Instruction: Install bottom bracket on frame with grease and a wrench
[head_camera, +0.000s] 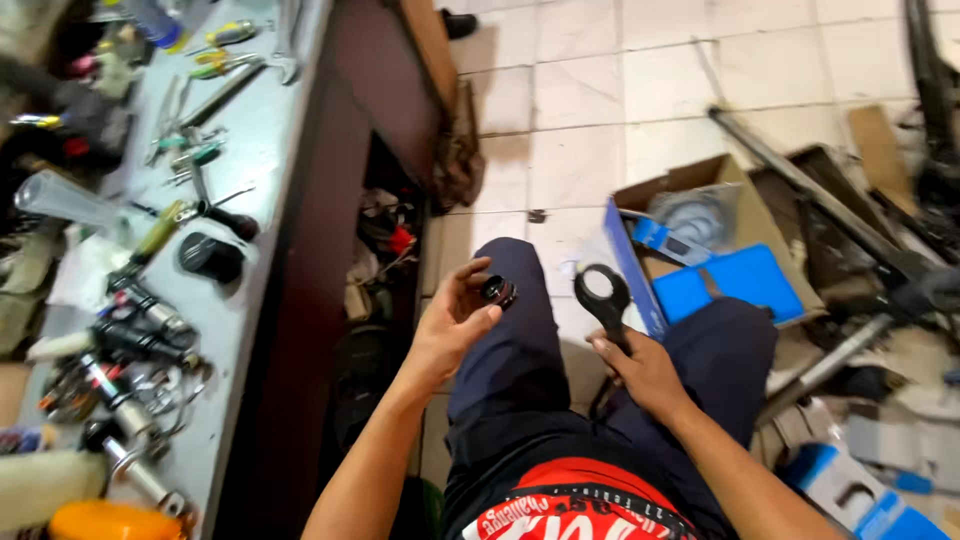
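While left hand (450, 320) fingers are pinching small black ring part (498, 291) by rim, right hand (640, 365) is gripping black ring wrench (603, 300) below head; both looking rigid, light.

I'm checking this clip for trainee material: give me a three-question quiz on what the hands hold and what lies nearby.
1. True or false: the left hand pinches a small black ring-shaped part.
2. What does the right hand grip: A) orange bottle, B) black ring-headed wrench, C) pliers?
3. On which of the person's sides is the workbench with scattered tools?

Key: 1 true; 2 B; 3 left.
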